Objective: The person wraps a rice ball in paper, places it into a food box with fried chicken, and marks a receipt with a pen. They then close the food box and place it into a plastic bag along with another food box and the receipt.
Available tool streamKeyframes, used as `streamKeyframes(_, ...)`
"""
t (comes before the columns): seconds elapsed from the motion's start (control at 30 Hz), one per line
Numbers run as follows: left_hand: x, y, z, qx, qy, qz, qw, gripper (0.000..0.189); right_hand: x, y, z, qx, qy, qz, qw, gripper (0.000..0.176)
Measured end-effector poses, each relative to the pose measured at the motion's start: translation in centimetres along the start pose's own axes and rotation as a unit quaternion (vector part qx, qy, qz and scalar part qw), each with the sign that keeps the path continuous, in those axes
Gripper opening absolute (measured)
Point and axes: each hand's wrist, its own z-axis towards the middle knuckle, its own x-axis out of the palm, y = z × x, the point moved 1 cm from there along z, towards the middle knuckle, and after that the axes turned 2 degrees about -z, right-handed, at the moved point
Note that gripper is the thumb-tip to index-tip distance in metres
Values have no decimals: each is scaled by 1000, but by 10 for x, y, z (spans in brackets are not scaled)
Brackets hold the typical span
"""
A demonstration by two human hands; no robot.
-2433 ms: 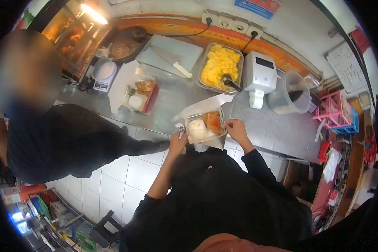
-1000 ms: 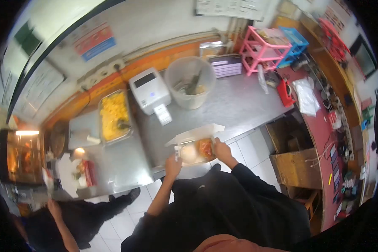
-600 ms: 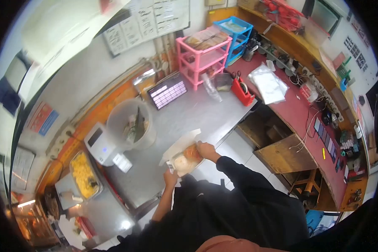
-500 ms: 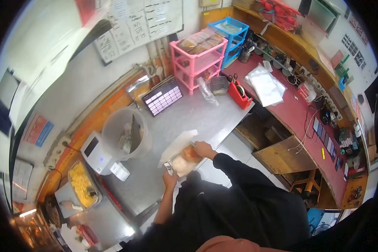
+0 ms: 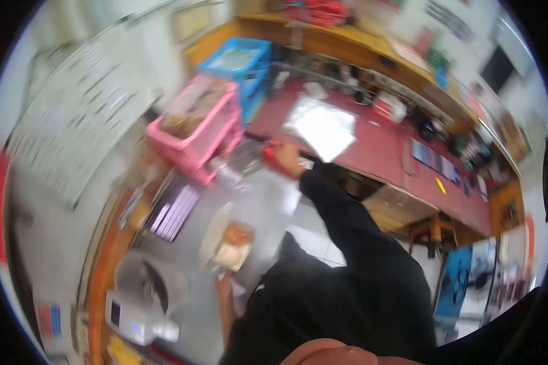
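Observation:
The whole view is smeared by motion. My left hand (image 5: 224,283) is at the near edge of an open paper food box (image 5: 214,234) on the steel table; its fingers are too blurred to read. The box holds orange-brown food (image 5: 237,233) beside something whitish (image 5: 230,256). My right hand (image 5: 291,159) reaches out to the red tape dispenser (image 5: 274,156), partly covering it. Whether its fingers are closed on anything is blurred.
Left of the box stand a tablet (image 5: 172,205), a clear bucket (image 5: 125,275) and a white label printer (image 5: 126,321). Pink (image 5: 192,143) and blue (image 5: 248,76) drawer racks stand at the back. Plastic bags (image 5: 326,131) lie on the red counter.
The view has turned right. My right hand has left the food box and moved out to the tape dispenser. My left hand has stayed by the box.

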Motion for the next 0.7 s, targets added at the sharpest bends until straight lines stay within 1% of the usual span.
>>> streamKeyframes(0.03,-2,-3,-10,-19,8,-38,999,21,-18,6,15,69,30,-40,996,21)
streamKeyframes(0.07,3,-23,-33,-47,15,25,998,33,13,-48,47,70,40,-138,987,21)
streamKeyframes(0.13,6,-45,-55,-77,29,106,991,33,44,-100,81,14,-128,-48,991,22)
streamKeyframes(0.2,24,-54,-68,-104,22,137,985,32,72,-139,99,-60,-36,-88,994,22)
streamKeyframes(0.23,37,-57,-75,-115,17,147,982,32,72,-132,106,-99,11,-102,990,22)
streamKeyframes(0.27,51,-60,-80,-122,18,156,980,32,67,-132,110,-87,102,-103,986,22)
streamKeyframes(0.33,79,-66,-88,-136,21,160,978,31,21,-87,112,-58,283,-107,951,25)
streamKeyframes(0.37,91,-71,-94,-139,19,156,978,31,0,-74,112,-55,311,-132,940,26)
streamKeyframes(0.43,114,-85,-104,-131,23,144,981,31,11,-96,123,-108,333,-23,936,27)
streamKeyframes(0.47,127,-93,-104,-119,35,133,983,31,12,-104,126,-104,347,9,932,28)
streamKeyframes(0.5,141,-106,-101,-100,50,114,987,32,19,-111,125,-91,334,58,937,27)
streamKeyframes(0.53,154,-121,-95,-77,71,63,993,32,31,-123,127,-42,352,120,927,28)
streamKeyframes(0.57,163,-135,-82,13,143,-11,990,30,53,-146,126,-61,306,236,921,26)
streamKeyframes(0.6,181,-160,-85,-54,130,-157,978,32,39,-133,128,-64,281,257,922,23)
streamKeyframes(0.63,206,-201,-93,17,185,-233,954,40,4,-98,130,-110,211,126,963,17)
streamKeyframes(0.67,231,-241,-101,77,250,-313,913,51,20,-113,133,-38,176,134,975,16)
streamKeyframes(0.7,229,-235,-85,75,245,-354,899,58,-4,-86,129,-38,128,316,939,17)
